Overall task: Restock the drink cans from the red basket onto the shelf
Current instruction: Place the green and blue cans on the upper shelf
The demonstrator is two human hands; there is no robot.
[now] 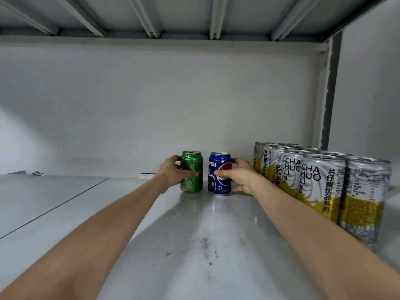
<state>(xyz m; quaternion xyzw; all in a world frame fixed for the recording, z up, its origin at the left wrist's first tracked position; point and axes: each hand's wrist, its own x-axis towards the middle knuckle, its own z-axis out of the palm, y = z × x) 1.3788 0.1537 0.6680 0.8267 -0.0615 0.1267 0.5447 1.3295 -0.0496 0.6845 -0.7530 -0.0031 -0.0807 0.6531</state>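
A green drink can (193,164) stands upright on the white shelf (108,213), near the back wall. My left hand (173,175) grips it from its left side, thumb across the front. Just to its right stands a blue Pepsi can (217,178), also upright on the shelf. My right hand (239,176) holds that can from its right side, thumb on the label. A narrow gap separates the two cans. The red basket is out of view.
Several tall white-and-yellow tea cans (320,185) stand in rows at the right, running from the back wall toward the front. A grey upright post (326,94) marks the shelf's right end. The upper shelf's ribbed underside (151,16) hangs overhead.
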